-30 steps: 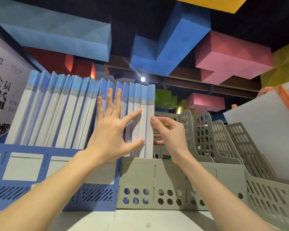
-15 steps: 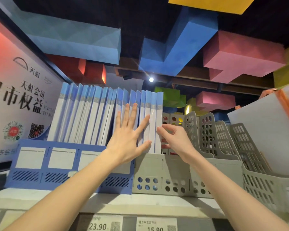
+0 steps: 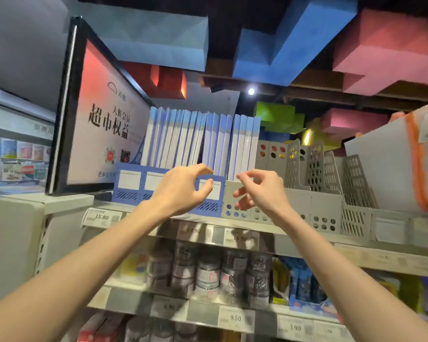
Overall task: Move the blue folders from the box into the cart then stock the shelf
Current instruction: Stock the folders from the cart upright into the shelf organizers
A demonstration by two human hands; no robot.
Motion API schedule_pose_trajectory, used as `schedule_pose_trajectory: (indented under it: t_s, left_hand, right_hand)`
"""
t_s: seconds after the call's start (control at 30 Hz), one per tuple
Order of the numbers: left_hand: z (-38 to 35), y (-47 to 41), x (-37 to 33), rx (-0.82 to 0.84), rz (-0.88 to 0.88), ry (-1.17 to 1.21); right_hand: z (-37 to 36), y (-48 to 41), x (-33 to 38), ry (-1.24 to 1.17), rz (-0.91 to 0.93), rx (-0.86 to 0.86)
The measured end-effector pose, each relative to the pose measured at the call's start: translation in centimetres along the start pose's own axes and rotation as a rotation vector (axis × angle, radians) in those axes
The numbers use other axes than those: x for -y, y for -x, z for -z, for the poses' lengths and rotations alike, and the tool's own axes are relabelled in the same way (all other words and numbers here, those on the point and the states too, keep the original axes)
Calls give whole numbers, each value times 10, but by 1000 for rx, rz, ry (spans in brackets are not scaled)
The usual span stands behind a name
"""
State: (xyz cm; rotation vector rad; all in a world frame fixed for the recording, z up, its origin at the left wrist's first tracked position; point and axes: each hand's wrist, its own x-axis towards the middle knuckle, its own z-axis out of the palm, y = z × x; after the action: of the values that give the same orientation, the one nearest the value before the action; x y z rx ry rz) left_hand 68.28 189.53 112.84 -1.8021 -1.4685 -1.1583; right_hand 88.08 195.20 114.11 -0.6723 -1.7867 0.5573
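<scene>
Head view: shelf [image 3: 371, 255] with blue folders [image 3: 198, 139]; left hand [image 3: 181, 191], right hand [image 3: 261, 191] fingers [image 3: 247, 174] loosely curled, empty

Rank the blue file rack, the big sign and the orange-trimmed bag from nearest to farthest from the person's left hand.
1. Blue file rack: directly behind the left hand.
2. Big sign: further left, past the rack.
3. Orange-trimmed bag: far off at the right edge of the head view.
</scene>
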Motion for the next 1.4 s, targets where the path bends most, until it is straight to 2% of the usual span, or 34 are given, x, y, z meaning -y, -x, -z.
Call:
schedule_pose_trajectory:
  t_s: [0.13, 0.37, 0.63, 0.97, 1.13, 1.4]
  left_hand:
    - [26, 82, -23, -54, 115, 21]
    - [81, 269, -14, 69, 347, 30]
    - [149, 482, 29, 44, 861, -53]
    - [244, 676, 102, 86, 1320, -139]
    - [302, 740, 167, 135, 1440, -121]
    - [356, 811, 261, 145, 1627, -65]
  right_hand:
    - [-35, 75, 7, -167, -37, 99]
    - [-140, 229, -1, -421, -218, 334]
    - [-262, 381, 6, -499, -431, 673]
    - [-444, 516, 39, -450, -577, 1119]
    - [-554, 560, 64, -386, -545, 1249]
    - [-697, 616, 83, -108, -486, 1363]
